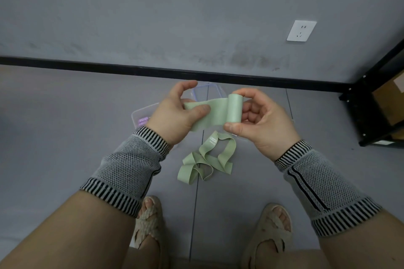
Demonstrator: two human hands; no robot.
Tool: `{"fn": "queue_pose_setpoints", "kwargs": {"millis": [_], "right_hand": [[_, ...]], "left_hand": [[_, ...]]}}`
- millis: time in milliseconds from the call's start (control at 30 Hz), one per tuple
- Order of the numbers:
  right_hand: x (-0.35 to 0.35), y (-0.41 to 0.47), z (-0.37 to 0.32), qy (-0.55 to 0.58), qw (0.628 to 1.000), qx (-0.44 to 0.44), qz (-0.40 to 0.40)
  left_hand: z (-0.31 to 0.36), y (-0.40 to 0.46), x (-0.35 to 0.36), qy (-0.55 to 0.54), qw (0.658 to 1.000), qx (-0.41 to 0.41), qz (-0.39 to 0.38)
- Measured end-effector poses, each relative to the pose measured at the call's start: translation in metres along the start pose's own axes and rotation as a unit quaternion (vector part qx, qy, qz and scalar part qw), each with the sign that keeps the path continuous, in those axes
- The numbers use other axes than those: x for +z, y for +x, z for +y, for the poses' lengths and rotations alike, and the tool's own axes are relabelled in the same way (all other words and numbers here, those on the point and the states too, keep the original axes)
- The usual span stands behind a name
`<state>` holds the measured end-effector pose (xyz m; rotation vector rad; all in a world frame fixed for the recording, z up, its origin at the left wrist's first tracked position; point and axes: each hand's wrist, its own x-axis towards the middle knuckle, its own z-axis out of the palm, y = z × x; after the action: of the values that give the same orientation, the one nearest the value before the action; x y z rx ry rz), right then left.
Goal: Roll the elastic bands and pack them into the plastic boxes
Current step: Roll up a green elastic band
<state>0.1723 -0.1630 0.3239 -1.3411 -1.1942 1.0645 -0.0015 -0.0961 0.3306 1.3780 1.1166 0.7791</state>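
Band now: a green band (215,113) is partly rolled, up in the air above the floor.
Right hand (260,120): pinches the roll.
Left hand (179,113): pinches the flat tail.
Done: a purple roll (143,120) seems to sit in a box (140,113).
Left: more green bands (205,159) lie loose.
Room: gray floor (65,137), gray wall (153,17), socket (301,30), black rack (376,102).
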Motion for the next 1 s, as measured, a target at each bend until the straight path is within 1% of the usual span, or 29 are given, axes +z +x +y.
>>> {"fn": "queue_pose_setpoints", "kwargs": {"millis": [100,200,300,433,500,633,767,867,900,933,1000], "right_hand": [[0.000,-0.001,0.000,-0.025,1.000,-0.003,-0.005],[0.000,-0.001,-0.003,-0.055,0.998,-0.013,0.003],[0.003,-0.001,-0.001,-0.120,0.993,-0.023,0.009],[0.007,-0.002,0.003,-0.155,0.988,-0.023,0.012],[0.011,-0.002,0.004,-0.201,0.979,-0.034,0.030],[0.020,0.000,0.006,-0.280,0.954,-0.093,0.058],[0.023,0.002,0.009,-0.318,0.937,-0.115,0.084],[0.025,0.002,0.010,-0.318,0.938,-0.116,0.072],[0.024,0.002,0.009,-0.309,0.943,-0.108,0.061],[0.022,0.001,0.008,-0.286,0.953,-0.094,0.047],[0.015,0.001,0.006,-0.206,0.977,-0.061,0.012]], "left_hand": [[0.002,0.002,-0.003,0.021,0.998,0.032,0.050],[0.004,0.001,-0.007,0.028,0.995,0.061,0.067],[0.003,-0.001,-0.005,0.011,0.997,0.064,0.046],[0.003,-0.003,0.006,-0.043,0.998,0.039,0.002],[0.004,-0.004,0.011,-0.028,0.998,0.049,0.002],[0.006,-0.008,0.020,-0.003,0.997,0.074,0.027],[0.005,-0.011,0.030,0.033,0.995,0.080,0.044],[0.004,-0.008,0.028,0.062,0.993,0.068,0.070],[0.004,-0.007,0.026,0.045,0.996,0.049,0.066],[0.004,-0.007,0.024,-0.004,0.998,0.022,0.052],[0.008,-0.006,0.018,-0.142,0.989,-0.036,0.006]]}}
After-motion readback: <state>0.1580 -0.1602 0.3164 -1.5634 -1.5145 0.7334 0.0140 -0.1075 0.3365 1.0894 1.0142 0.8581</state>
